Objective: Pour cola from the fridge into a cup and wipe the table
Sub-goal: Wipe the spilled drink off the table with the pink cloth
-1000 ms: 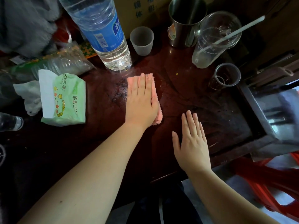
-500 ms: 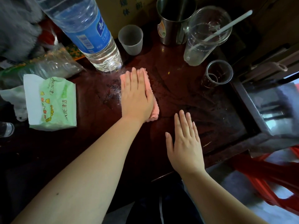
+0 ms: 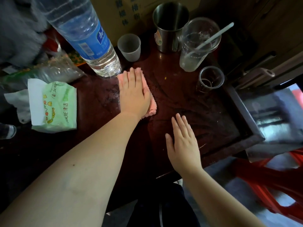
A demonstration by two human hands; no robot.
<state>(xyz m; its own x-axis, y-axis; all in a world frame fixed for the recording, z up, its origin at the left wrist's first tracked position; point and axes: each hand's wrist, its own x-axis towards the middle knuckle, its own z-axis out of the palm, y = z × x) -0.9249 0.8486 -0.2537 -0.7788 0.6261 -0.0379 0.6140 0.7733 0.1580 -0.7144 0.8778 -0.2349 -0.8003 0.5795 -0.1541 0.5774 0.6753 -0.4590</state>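
Left hand (image 3: 133,94), fingers straight and together, presses flat on a pink cloth (image 3: 150,102) on the dark wooden table (image 3: 188,102), its fingertips just short of the base of a big water bottle (image 3: 85,33). Right hand (image 3: 183,145) lies open and empty, palm down, on the table nearer its front edge, well clear of the cloth. Behind the cloth stand a small frosted cup (image 3: 129,47), a steel mug (image 3: 169,27), a tall clear cup (image 3: 196,45) with a straw (image 3: 216,34) and a small glass (image 3: 210,78), while a green tissue pack (image 3: 55,105) lies to the left.
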